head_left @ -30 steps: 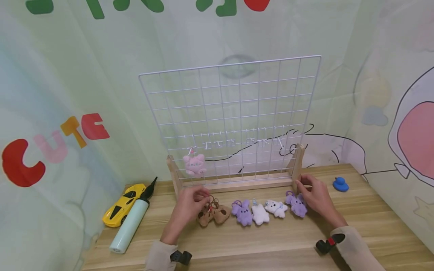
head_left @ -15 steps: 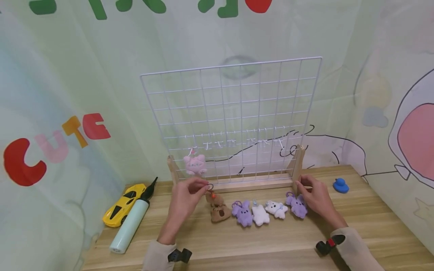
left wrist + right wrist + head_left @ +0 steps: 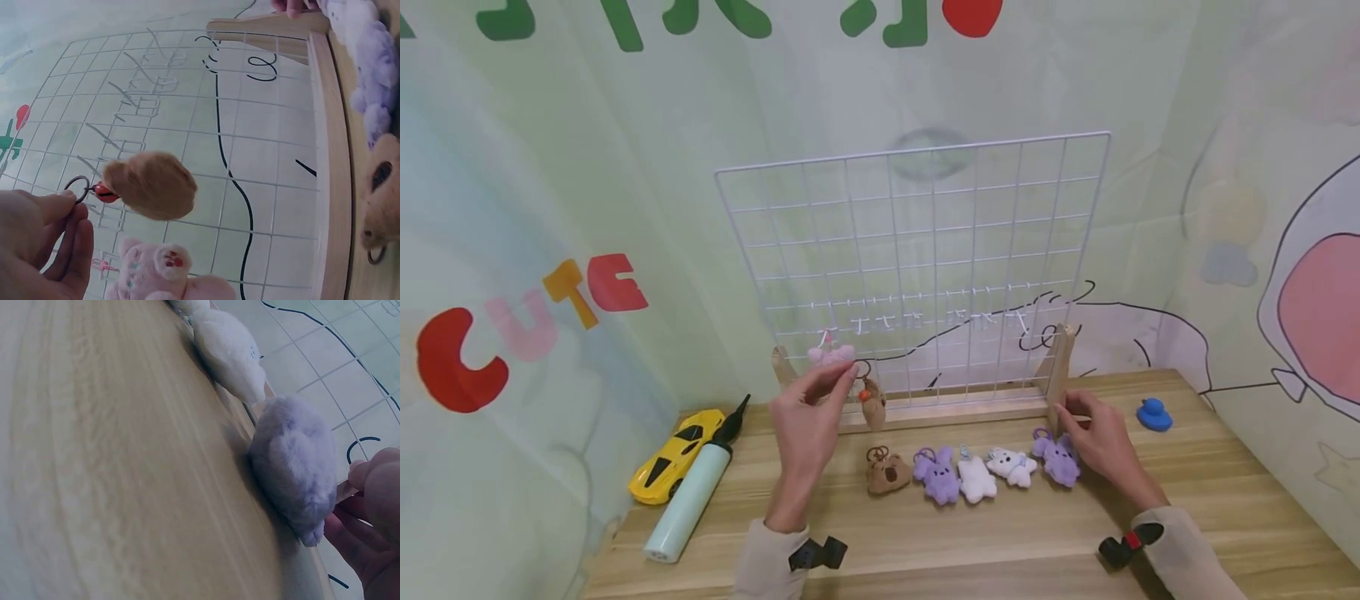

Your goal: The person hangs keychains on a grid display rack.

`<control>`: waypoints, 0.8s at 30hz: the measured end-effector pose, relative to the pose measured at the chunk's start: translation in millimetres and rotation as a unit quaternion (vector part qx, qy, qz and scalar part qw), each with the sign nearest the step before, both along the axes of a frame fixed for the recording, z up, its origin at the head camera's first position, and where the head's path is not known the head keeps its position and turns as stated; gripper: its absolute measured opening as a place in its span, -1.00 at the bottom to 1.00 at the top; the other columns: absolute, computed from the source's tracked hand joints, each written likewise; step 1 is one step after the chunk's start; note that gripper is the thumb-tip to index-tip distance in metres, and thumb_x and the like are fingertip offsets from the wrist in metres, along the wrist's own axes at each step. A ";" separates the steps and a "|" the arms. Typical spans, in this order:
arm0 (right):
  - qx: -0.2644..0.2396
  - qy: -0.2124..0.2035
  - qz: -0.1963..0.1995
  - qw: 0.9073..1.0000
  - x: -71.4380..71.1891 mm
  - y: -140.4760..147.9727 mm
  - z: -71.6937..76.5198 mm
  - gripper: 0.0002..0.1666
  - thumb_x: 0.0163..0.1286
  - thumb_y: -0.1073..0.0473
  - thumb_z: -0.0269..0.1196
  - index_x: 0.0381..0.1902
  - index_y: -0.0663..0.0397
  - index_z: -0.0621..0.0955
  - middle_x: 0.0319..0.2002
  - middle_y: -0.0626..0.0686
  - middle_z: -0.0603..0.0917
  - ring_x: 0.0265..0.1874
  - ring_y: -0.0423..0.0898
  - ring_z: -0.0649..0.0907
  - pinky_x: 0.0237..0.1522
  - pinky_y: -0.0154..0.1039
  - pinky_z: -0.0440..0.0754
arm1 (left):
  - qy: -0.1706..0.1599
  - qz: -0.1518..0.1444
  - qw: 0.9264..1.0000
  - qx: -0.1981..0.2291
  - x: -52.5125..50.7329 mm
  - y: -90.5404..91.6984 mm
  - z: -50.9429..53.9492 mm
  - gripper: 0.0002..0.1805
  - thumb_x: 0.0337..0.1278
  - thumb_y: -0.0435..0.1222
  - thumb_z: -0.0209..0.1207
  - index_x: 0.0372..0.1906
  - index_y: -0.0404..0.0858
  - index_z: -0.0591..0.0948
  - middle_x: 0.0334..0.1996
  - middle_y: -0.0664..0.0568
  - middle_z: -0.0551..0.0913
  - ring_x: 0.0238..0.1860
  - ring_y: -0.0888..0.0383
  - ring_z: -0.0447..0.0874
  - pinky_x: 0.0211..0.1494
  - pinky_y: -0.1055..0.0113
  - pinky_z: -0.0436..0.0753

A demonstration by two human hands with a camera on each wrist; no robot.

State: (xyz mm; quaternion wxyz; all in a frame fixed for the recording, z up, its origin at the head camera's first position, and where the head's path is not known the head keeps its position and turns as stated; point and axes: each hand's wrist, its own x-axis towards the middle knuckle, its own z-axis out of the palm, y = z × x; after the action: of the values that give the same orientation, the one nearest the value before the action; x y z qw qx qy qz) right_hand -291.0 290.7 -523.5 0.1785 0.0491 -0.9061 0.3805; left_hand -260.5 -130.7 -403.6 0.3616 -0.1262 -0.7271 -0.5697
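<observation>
My left hand is raised before the white wire grid rack. It pinches the metal ring of a brown plush keychain, which dangles with a red bell at its top. Just behind the hand, a pink plush keychain hangs on the grid, partly covered in the head view. White hooks line the grid to the right. My right hand grips the rack's right wooden support, beside a purple plush keychain on the table.
On the table lie another brown plush, a purple one and two white ones, one a white bear. A yellow toy car and pale green pump are at left. A blue toy sits at right.
My left hand has lifted one brown plush keychain by its ring from beside the other, up to the lower part of the grid. The right hand stays at the support.
</observation>
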 end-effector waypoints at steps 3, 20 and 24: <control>-0.001 0.003 0.001 1.000 0.1 -0.2 -0.6 -0.74 0.63 0.19 0.29 0.10 0.29 0.64 0.10 0.40 0.78 0.11 0.36 0.77 0.07 0.22 0.81 | 0.023 0.005 0.999 0.028 -2.1 2.8 3.8 -0.85 0.26 -0.30 0.53 -0.09 -0.16 0.89 -0.16 -0.04 0.91 -0.26 0.21 0.87 -0.14 0.50 0.81; -0.004 0.005 0.001 1.000 -1.0 0.0 -2.1 -0.73 0.63 0.19 0.29 0.11 0.30 0.64 0.09 0.41 0.78 0.12 0.37 0.77 0.05 0.19 0.82 | 0.063 0.060 0.995 0.055 -19.2 21.6 13.2 -0.85 0.31 -0.29 0.50 -0.09 -0.21 0.89 -0.18 -0.03 0.92 -0.24 0.02 0.93 -0.12 0.51 0.81; -0.005 0.010 -0.001 1.000 -1.6 0.2 -1.5 -0.73 0.62 0.21 0.30 0.10 0.31 0.65 0.08 0.41 0.79 0.11 0.36 0.78 0.04 0.18 0.83 | 0.059 0.065 0.995 0.047 -22.0 24.3 11.8 -0.84 0.32 -0.30 0.49 -0.07 -0.25 0.88 -0.17 -0.07 0.91 -0.23 0.01 0.94 -0.13 0.52 0.80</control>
State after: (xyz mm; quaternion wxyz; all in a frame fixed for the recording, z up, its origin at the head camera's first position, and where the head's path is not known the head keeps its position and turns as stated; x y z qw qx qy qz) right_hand -292.7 290.9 -525.0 0.1878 0.0512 -0.9023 0.3848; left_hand -282.5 -106.4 -391.7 0.4459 -0.0946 -0.6834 -0.5703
